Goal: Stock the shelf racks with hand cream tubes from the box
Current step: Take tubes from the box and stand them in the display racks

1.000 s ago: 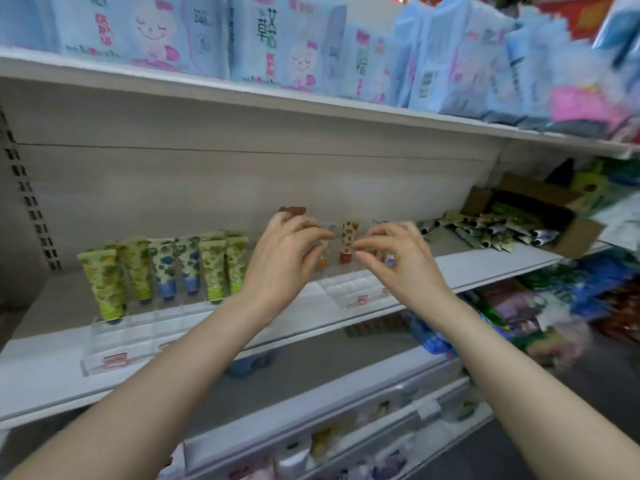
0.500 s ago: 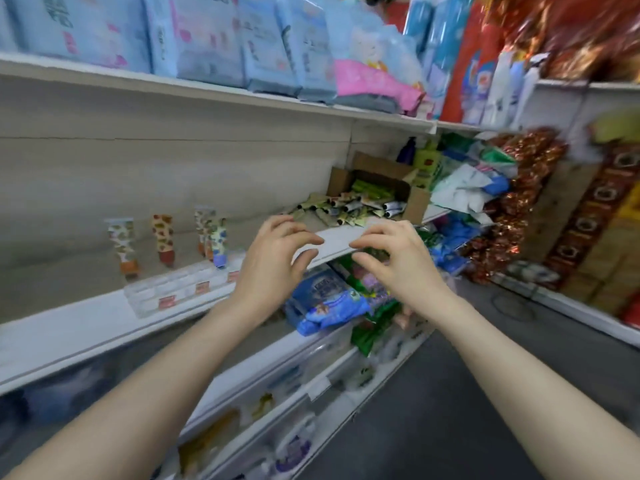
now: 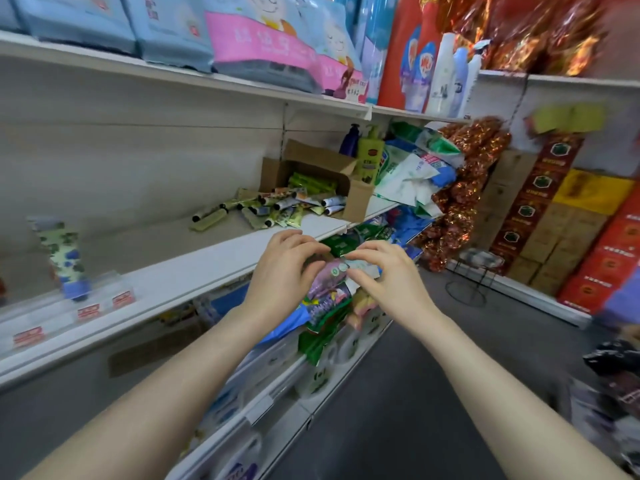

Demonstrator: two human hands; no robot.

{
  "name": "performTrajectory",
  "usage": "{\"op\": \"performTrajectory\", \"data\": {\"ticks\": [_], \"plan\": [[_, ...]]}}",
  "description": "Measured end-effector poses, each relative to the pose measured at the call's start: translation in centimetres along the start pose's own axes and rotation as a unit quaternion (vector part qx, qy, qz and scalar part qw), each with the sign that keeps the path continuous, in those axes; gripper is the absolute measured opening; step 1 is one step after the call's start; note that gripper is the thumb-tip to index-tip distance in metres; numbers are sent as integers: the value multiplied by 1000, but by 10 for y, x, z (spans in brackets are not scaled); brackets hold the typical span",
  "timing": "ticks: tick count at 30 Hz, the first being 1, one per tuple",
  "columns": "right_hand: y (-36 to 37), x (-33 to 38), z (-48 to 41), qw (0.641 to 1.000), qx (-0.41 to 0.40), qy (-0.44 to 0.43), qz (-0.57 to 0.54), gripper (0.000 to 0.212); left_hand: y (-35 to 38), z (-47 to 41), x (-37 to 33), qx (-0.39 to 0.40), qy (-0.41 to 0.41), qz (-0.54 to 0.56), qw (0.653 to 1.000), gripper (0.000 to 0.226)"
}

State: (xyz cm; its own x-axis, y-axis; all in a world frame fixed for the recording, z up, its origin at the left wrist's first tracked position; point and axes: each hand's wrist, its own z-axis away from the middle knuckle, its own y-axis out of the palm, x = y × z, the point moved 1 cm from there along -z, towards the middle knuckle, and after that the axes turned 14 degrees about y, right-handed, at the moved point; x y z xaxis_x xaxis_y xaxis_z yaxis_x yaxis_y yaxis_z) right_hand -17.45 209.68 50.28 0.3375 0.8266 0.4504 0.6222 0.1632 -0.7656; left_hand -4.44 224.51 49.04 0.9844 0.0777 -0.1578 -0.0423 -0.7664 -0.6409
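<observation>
A brown cardboard box (image 3: 356, 199) lies open on its side on the white shelf (image 3: 194, 268), with several hand cream tubes (image 3: 277, 209) spilled out in front of it. One floral tube (image 3: 64, 258) stands upright in a clear plastic rack (image 3: 69, 313) at the far left. My left hand (image 3: 282, 271) and my right hand (image 3: 388, 277) hover side by side in front of the shelf edge, below the spilled tubes. Fingers of both hands are loosely curled and hold nothing.
Blue and pink packs (image 3: 263, 46) fill the upper shelf. Bottles (image 3: 369, 154) and plastic bags (image 3: 415, 168) sit right of the box. Snack packets (image 3: 329, 306) crowd the lower shelf under my hands. Stacked cartons (image 3: 568, 220) line the far wall beyond the grey aisle floor (image 3: 415, 393).
The view has swung to the right along the shelf. Both hands left the rack with the upright tubes and moved toward the box and the spilled tubes.
</observation>
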Motion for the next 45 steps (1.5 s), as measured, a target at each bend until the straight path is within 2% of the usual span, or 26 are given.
{"op": "performTrajectory", "data": {"ticks": [10,17,29,33,37,41,45], "plan": [[48,-39,-114,999,36,21,15,35,74,-85,88,1,-22,15,1000,26],[83,-64,-177,999,38,22,-12,36,114,-124,141,10,-30,-4,999,27],[157,-105,-275,996,61,-69,21,47,164,-164,208,69,-122,-68,988,40],[180,-119,-306,990,91,-99,43,54,185,-182,220,61,-135,-92,985,43],[197,-130,-329,987,120,-78,79,65,208,-199,231,94,-140,-140,976,43],[212,-142,-346,982,155,-41,98,56,230,-205,246,168,-150,-211,951,44],[220,-163,-362,982,163,-55,83,56,243,-202,254,196,-167,-247,934,43]]}}
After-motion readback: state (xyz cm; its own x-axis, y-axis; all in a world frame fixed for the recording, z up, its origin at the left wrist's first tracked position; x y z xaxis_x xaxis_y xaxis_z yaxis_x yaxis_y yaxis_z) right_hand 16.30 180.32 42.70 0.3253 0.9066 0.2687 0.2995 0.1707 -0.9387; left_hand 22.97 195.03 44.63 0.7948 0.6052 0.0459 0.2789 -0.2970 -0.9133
